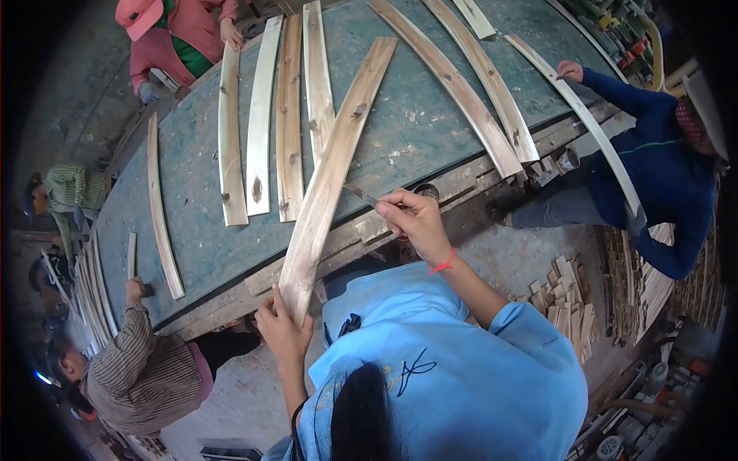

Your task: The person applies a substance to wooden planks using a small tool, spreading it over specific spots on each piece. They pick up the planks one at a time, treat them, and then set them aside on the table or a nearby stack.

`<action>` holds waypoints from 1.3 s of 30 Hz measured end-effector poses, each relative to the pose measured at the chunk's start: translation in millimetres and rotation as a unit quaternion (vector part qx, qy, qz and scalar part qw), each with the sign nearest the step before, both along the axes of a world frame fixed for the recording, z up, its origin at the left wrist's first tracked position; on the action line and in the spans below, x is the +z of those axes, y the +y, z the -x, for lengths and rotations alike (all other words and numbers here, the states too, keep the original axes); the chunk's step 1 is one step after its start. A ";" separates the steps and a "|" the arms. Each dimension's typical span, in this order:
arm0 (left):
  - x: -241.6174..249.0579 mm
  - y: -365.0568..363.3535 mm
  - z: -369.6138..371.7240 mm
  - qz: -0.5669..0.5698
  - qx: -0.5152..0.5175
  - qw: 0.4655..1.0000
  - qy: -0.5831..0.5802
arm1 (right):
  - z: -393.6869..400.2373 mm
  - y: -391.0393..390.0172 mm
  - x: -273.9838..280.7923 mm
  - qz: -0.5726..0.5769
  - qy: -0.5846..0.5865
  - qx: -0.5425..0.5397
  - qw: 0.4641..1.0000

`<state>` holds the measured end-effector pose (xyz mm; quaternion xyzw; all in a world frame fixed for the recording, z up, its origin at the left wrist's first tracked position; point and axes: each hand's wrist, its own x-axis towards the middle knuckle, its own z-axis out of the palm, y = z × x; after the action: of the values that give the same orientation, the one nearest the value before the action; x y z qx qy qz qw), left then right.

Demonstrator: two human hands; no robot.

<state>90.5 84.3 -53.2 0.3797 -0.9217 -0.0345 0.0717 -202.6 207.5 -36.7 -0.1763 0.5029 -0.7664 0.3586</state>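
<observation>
My left hand (283, 332) is wrapped around the near end of a long wooden plank (332, 173), thumb along one edge. The plank slants away from me over the table edge, its far end overlapping another board. A dark knot shows toward its far end. In my right hand (417, 224), a thin putty knife (361, 195) is pinched between thumb and fingers. Its blade points left, the tip right at the plank's right edge. A red string circles the right wrist.
Several boards (289, 115) lie across the green table (196, 192). A small round can (427, 190) sits by the near edge. Co-workers stand at the left, far left and right; the right one holds a long strip (596, 127). Wood pieces (567, 303) are stacked on the floor.
</observation>
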 end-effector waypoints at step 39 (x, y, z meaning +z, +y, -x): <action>28.7 2.1 18.0 -0.168 0.044 0.984 -0.037 | 202.8 -108.6 -119.4 -0.262 0.583 -0.088 0.764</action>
<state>72.5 86.3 -24.6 0.4274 -0.8871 -0.1722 -0.0256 -405.4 98.9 -156.1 -0.4431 0.8096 -0.3828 -0.0408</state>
